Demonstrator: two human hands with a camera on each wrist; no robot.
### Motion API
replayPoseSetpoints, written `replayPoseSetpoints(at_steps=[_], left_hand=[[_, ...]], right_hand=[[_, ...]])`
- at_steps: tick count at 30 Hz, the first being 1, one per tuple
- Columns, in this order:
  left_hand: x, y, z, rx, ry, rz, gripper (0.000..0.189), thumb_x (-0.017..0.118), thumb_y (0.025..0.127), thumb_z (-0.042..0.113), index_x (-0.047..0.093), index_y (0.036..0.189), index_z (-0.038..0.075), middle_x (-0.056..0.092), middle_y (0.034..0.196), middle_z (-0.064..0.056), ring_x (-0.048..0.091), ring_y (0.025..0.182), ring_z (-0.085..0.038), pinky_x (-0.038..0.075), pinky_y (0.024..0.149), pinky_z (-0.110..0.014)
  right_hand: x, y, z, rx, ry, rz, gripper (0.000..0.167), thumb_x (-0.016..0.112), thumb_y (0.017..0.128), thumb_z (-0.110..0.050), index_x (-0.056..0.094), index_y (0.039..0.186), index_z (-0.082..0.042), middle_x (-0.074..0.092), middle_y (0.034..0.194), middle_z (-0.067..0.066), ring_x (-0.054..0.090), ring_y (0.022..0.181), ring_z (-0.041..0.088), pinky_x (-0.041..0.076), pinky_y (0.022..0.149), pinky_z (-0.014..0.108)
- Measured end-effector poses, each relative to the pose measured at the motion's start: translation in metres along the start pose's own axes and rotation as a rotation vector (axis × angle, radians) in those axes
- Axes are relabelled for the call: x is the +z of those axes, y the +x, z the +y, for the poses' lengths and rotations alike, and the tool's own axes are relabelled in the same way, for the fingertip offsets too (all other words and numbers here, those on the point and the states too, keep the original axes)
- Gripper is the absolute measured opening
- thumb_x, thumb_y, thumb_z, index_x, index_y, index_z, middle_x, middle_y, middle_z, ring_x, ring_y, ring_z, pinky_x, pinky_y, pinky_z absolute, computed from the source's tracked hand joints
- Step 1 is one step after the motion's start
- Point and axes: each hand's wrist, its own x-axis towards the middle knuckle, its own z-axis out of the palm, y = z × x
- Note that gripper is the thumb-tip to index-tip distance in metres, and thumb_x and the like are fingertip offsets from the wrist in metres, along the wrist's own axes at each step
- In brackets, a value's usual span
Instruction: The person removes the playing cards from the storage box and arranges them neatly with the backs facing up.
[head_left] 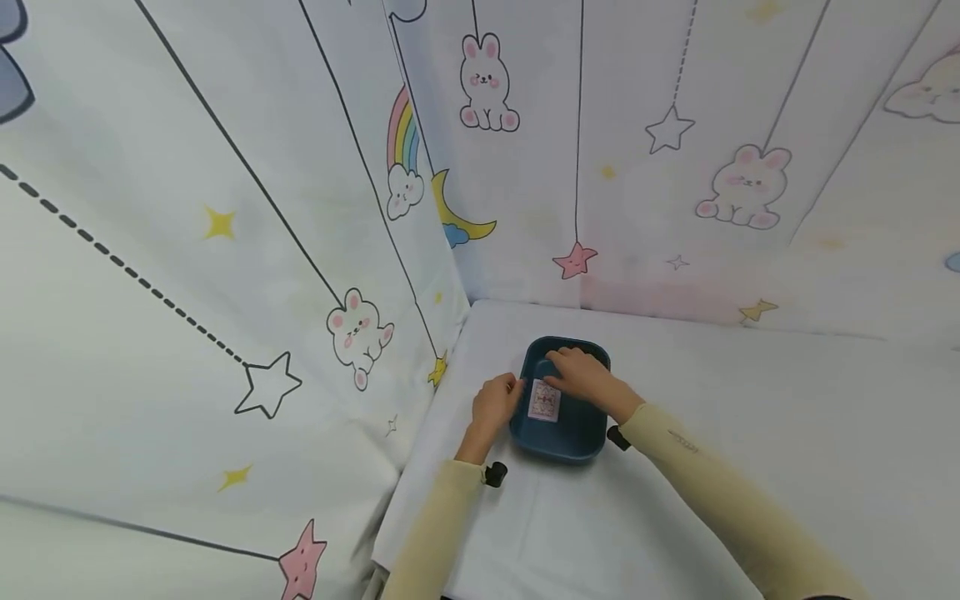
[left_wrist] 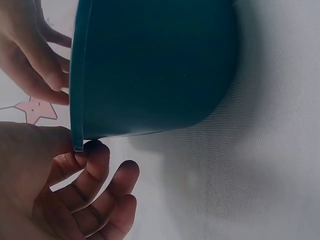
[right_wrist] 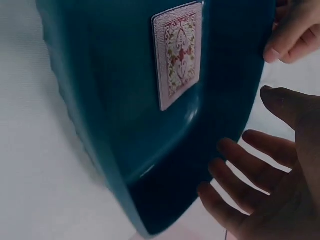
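A dark teal plastic bin (head_left: pixel 562 446) stands on the white table. Inside lies a small stack of playing cards (right_wrist: pixel 181 55), its ornate red and white back facing up, also seen in the head view (head_left: pixel 544 401). My left hand (head_left: pixel 495 404) pinches the bin's left rim, thumb on the inner side and index finger just under the lip, as the left wrist view (left_wrist: pixel 75 185) shows. Over the far right part of the bin reaches my right hand (head_left: pixel 581 375), its fingers spread and loosely bent, holding nothing. In the right wrist view these fingers (right_wrist: pixel 250 170) overlap the rim.
White cloth (head_left: pixel 750 433) covers the table, which stretches away to the right of the bin. Cloth walls printed with rabbits (head_left: pixel 360 333) and stars close in on the left and at the back. A small black wrist camera (head_left: pixel 496 474) sits at the left sleeve.
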Motion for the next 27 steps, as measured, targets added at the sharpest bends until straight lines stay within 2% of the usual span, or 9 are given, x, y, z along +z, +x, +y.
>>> replayPoseSetpoints(at_steps=[7, 11, 13, 20, 27], left_hand=[[0.004, 0.003, -0.001, 0.000, -0.002, 0.012, 0.033, 0.057, 0.103, 0.032, 0.057, 0.075, 0.015, 0.050, 0.061, 0.003, 0.044, 0.051, -0.011, 0.031, 0.047, -0.026], [0.004, 0.004, -0.002, -0.008, -0.002, 0.009, 0.033, 0.056, 0.103, 0.032, 0.059, 0.076, 0.015, 0.050, 0.061, 0.003, 0.044, 0.051, -0.011, 0.031, 0.047, -0.026], [0.004, 0.004, -0.003, -0.012, 0.002, 0.005, 0.032, 0.056, 0.103, 0.032, 0.059, 0.077, 0.015, 0.050, 0.061, 0.003, 0.044, 0.051, -0.011, 0.031, 0.047, -0.025], [0.003, 0.003, -0.002, -0.011, 0.013, 0.010, 0.031, 0.057, 0.103, 0.031, 0.059, 0.077, 0.015, 0.051, 0.062, 0.003, 0.045, 0.052, -0.012, 0.032, 0.047, -0.026], [0.002, 0.003, -0.002, 0.008, 0.017, 0.005, 0.030, 0.056, 0.103, 0.031, 0.062, 0.080, 0.015, 0.054, 0.063, 0.003, 0.045, 0.052, -0.010, 0.032, 0.047, -0.025]], right_hand=[[0.011, 0.018, -0.008, 0.033, -0.065, -0.216, 0.062, 0.071, 0.093, -0.039, 0.056, 0.136, 0.003, 0.058, 0.135, 0.026, 0.058, 0.120, 0.044, 0.049, 0.098, 0.056], [0.020, 0.020, -0.011, 0.065, -0.080, -0.293, 0.078, 0.078, 0.085, -0.049, 0.053, 0.136, 0.005, 0.053, 0.140, 0.028, 0.055, 0.124, 0.046, 0.047, 0.100, 0.058], [0.023, 0.020, -0.012, 0.085, -0.075, -0.319, 0.085, 0.081, 0.082, -0.048, 0.049, 0.139, 0.006, 0.048, 0.143, 0.030, 0.053, 0.126, 0.047, 0.046, 0.101, 0.059], [0.029, 0.025, -0.013, 0.116, -0.070, -0.337, 0.109, 0.089, 0.073, -0.047, 0.031, 0.149, 0.004, 0.039, 0.147, 0.033, 0.046, 0.129, 0.049, 0.045, 0.103, 0.058], [0.032, 0.029, -0.009, 0.120, -0.082, -0.282, 0.107, 0.092, 0.066, -0.049, 0.034, 0.141, 0.001, 0.046, 0.134, 0.030, 0.053, 0.114, 0.044, 0.050, 0.095, 0.056]])
